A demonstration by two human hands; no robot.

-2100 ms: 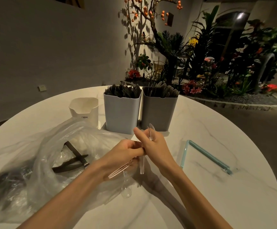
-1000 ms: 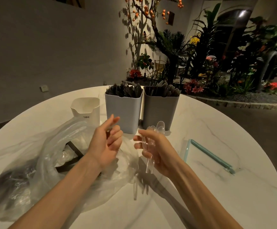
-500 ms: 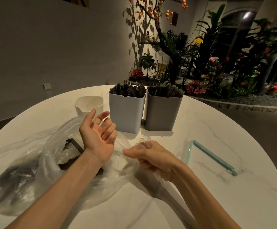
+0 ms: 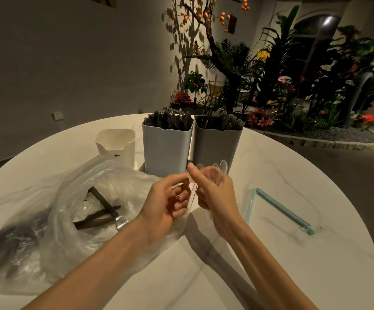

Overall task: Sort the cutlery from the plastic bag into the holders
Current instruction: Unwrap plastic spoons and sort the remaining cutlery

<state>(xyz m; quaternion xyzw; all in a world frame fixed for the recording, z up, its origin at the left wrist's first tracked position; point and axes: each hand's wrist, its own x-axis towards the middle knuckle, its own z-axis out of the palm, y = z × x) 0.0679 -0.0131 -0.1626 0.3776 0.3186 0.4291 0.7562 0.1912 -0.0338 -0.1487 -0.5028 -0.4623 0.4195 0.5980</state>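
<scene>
Over the table (image 4: 271, 265), our right hand (image 4: 217, 193) grips clear spoons (image 4: 222, 165), left hand (image 4: 166, 204) pinching one handle; slick plastic could slip free.

Table (image 4: 271, 253) white with faint grey marble veining. Plastic bag (image 4: 47, 220) clear, cloudy white where bunched; cutlery inside (image 4: 101, 211) black with one silvery end. Small holder (image 4: 115, 145) cream with dark lettering, middle holder (image 4: 167, 151) pale blue-grey, right holder (image 4: 216, 145) darker grey, both packed with dark cutlery. Spoons (image 4: 220, 167) transparent. Clip strip (image 4: 279, 209) light teal. Wall grey; plants green with red, pink and orange.
</scene>
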